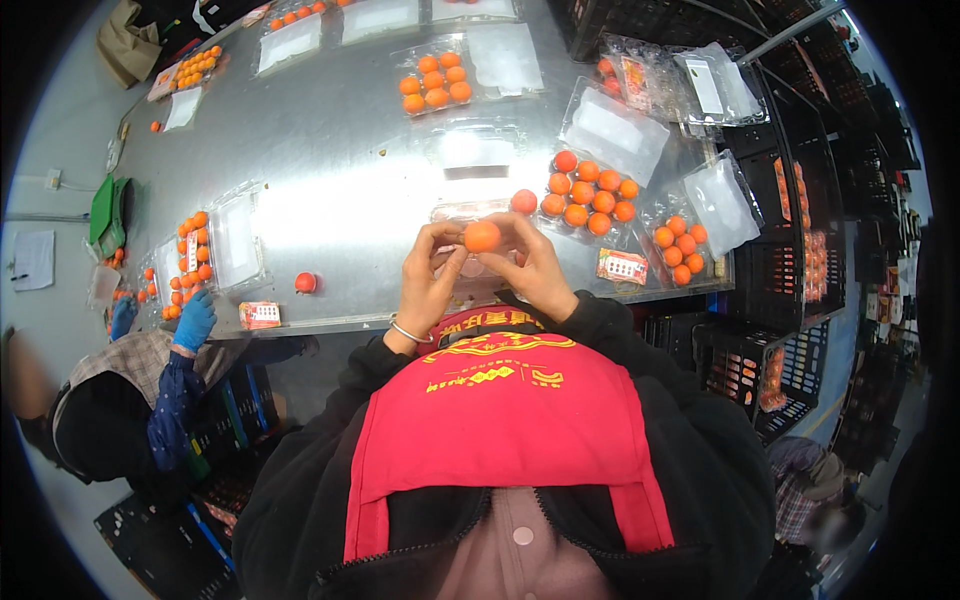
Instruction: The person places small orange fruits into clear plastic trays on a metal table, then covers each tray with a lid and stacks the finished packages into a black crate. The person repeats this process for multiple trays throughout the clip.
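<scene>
My left hand (433,281) and my right hand (538,271) meet in front of my red apron, with the fingertips of both on a round orange fruit (482,237). Beneath and just beyond them is a clear plastic clamshell tray (465,212), partly hidden by my hands and by glare. A redder fruit (523,201) sits on the table just beyond my right hand. To its right, an open clamshell filled with orange fruit (582,193) has its lid, with a white pad (615,133), tipped back. Farther right stands a smaller-looking filled tray (679,251).
Printed cards (622,266) lie near the metal table's (337,165) front edge, right of me. Stacked clamshells (694,86) and black crates (765,195) border the right. A co-worker's blue-gloved hand (196,321) touches fruit at left. One red fruit (306,283) lies between us.
</scene>
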{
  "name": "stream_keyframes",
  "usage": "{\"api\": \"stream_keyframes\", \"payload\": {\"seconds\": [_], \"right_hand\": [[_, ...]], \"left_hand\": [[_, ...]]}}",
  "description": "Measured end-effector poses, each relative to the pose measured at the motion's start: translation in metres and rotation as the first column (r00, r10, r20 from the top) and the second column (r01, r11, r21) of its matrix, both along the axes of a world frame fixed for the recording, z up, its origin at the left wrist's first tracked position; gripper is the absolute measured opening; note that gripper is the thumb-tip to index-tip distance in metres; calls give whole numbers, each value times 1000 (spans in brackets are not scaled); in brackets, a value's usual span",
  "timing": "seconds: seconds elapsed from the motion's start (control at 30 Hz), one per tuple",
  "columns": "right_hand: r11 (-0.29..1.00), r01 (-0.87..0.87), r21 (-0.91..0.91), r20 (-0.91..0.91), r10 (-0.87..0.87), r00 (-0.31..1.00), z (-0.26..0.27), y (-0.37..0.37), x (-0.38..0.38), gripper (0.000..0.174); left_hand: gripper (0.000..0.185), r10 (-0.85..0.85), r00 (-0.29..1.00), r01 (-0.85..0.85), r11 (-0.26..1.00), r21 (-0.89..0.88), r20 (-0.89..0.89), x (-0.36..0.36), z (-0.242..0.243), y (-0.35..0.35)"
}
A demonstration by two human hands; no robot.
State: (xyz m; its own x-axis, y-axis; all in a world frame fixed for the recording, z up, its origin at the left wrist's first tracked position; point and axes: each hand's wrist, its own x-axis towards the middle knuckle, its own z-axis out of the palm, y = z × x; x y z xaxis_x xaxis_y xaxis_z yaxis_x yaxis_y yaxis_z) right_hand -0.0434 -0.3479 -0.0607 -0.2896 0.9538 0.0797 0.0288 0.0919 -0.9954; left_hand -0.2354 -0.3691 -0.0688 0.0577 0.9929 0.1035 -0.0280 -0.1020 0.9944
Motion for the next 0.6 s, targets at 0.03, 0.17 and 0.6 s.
{"api": "stream_keyframes", "payload": {"seconds": [0.03,0.17,0.6], "right_hand": [[998,26,52,80,-30,996,3,0,1,40],[984,79,158,181,-108,978,16,-3,0,35],[935,274,224,272,-330,904,2,-2,22,44]], "left_hand": [[28,36,999,-36,999,4,-22,0,-1,1],[31,32,993,-38,998,-46,-117,-5,4,4],[50,-6,948,-15,998,-62,-317,-56,-13,1]]}}
